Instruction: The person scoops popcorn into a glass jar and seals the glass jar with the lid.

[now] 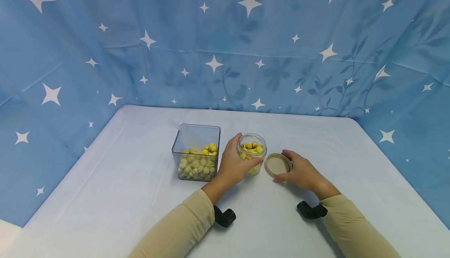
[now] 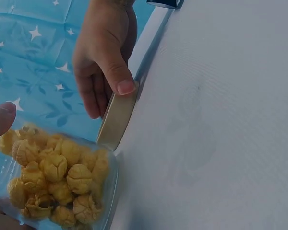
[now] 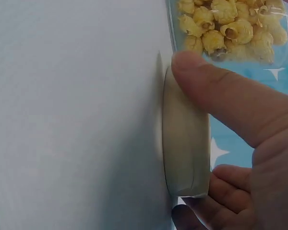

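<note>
Light is even and soft across the head view, bright enough to show colour cleanly, with no hard glare. Only faint shadows lie under the forearms at the lower centre of the frame. The wide lens bends the scene: the table edges curve outward toward the lower corners, and the starred backdrop bows across the top. The left wrist view is darker and bluish, the popcorn at lower left soft and blurred. In the right wrist view the thumb is large and slightly out of focus.
</note>
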`<state>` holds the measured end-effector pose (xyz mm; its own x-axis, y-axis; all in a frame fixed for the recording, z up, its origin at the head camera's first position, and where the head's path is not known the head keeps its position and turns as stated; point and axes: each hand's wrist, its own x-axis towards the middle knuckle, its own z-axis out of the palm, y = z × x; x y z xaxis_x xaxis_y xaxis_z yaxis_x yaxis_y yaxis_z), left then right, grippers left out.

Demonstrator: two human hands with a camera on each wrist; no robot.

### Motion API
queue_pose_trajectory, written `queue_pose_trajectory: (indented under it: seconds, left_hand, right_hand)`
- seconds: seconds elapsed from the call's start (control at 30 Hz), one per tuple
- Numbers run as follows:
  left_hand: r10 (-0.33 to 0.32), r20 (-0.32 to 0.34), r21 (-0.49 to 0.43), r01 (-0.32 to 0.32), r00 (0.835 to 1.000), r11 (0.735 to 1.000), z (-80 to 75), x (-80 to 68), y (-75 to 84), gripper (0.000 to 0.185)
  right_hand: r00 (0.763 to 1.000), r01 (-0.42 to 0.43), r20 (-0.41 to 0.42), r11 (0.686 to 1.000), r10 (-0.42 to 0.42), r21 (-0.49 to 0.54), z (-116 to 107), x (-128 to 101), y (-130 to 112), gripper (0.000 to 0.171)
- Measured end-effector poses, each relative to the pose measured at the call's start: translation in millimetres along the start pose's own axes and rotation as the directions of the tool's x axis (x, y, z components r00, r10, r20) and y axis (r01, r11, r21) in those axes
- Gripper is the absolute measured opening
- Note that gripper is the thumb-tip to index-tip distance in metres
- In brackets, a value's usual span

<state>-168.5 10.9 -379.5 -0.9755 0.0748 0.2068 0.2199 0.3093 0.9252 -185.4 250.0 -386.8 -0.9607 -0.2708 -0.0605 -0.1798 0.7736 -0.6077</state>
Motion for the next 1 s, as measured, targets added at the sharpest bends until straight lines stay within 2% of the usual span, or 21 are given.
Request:
queue_pose_trajectory:
  seconds: [0.13, 0.4, 0.53, 0.73, 1.0]
  left_hand:
    - [0.007, -0.005, 0.008, -0.006, 1.0, 1.0, 0.1, 1.2, -0.6, 0.093]
    - [0.013, -0.015, 0.006, -0.013, 1.0, 1.0, 0.4, 1.3, 1.3, 0.091]
    - [0.022, -0.019, 0.001, -0.022, 1.0, 1.0, 0.5, 2.0, 0.8, 0.091]
    - [0.032, -0.01, -0.001, -0.032, 0.999, 0.999, 0.1, 1.6, -0.4, 0.092]
    - [0.019, 0.007, 0.009, -0.019, 1.0, 1.0, -0.1, 0.0, -2.2, 0.093]
  right_hand:
    - [1.0, 0.016, -0.015, 1.0, -0.016, -0.012, 0, 1, -3, 0.108]
    - [0.991, 0.114, -0.06, 0.991, -0.118, -0.068, -7, 3, -15, 0.098]
    - [0.985, 0.148, -0.078, 0.987, -0.153, -0.063, -14, 4, -23, 0.095]
    - [0.968, 0.233, -0.108, 0.972, -0.228, 0.037, -20, 4, -32, 0.087]
    - [0.944, 0.32, -0.159, 0.924, -0.29, 0.21, -19, 10, -52, 0.085]
